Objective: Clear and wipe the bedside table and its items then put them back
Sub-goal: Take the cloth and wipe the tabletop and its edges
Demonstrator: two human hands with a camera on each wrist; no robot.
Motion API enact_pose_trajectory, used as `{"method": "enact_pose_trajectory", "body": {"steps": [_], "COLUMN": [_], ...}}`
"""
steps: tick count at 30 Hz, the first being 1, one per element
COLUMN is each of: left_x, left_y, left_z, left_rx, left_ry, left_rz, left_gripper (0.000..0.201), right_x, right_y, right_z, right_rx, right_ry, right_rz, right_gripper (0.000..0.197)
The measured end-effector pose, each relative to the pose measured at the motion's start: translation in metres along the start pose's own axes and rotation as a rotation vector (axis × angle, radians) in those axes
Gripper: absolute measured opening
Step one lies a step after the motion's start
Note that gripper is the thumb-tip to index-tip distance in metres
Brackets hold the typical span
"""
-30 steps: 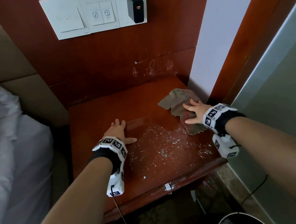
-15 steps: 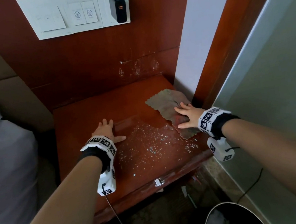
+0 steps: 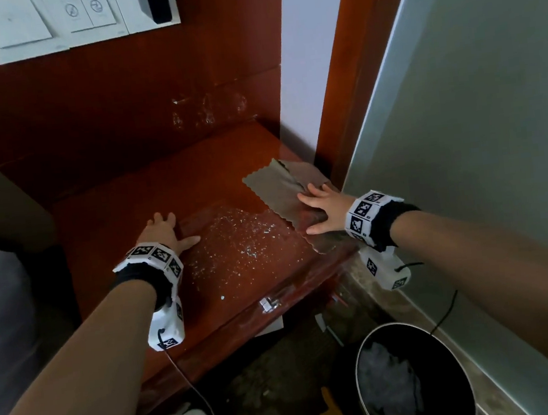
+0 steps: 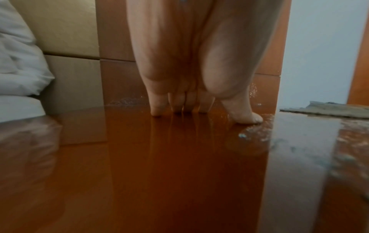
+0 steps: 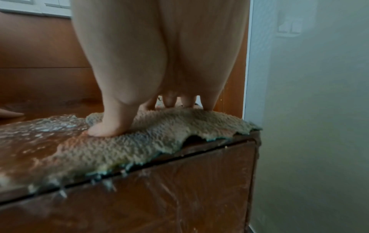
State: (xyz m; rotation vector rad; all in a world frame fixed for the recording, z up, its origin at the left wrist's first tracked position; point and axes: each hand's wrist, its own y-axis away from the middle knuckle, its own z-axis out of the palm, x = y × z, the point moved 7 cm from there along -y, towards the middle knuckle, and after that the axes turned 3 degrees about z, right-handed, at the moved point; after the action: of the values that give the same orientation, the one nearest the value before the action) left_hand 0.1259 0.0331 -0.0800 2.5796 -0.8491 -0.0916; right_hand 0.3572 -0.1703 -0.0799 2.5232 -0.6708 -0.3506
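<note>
Change: right hand (image 3: 325, 210) is dragging the tan scalloped cloth (image 3: 275, 187) toward the tabletop's (image 3: 105, 225) front-right edge.
Fingers: both hands flat, released; left hand (image 3: 163, 230) bracing.
Meaning: foam (image 3: 235, 241) remaining; wiping unfinished.

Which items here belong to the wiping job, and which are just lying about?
Job:
- red-brown wooden bedside table
- beige scalloped cleaning cloth under the right hand
- wet droplet patch
- left hand, flat on the tabletop

Lying about:
- round black waste bin
- white wall switch panel
- white bedding
</note>
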Motion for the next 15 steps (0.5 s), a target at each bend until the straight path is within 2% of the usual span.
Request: {"method": "enact_pose_trajectory", "body": {"steps": [7,15], "left_x": [0.001,-0.001], "left_y": [0.011,0.015], "left_z": [0.002,0.005], "left_rx": [-0.002,-0.02], "left_ry": [-0.027,0.021], "left_rz": [0.011,0.005], "left_gripper": [0.079,0.079], "right_x": [0.002,-0.001], "right_y": [0.013,0.001], "right_z": [0.009,0.004], "right_rx": [-0.012,-0.007], "right_ry": [-0.012,0.017], "right_rz": [-0.031,-0.034], "right_gripper": [0.093,0.097]}}
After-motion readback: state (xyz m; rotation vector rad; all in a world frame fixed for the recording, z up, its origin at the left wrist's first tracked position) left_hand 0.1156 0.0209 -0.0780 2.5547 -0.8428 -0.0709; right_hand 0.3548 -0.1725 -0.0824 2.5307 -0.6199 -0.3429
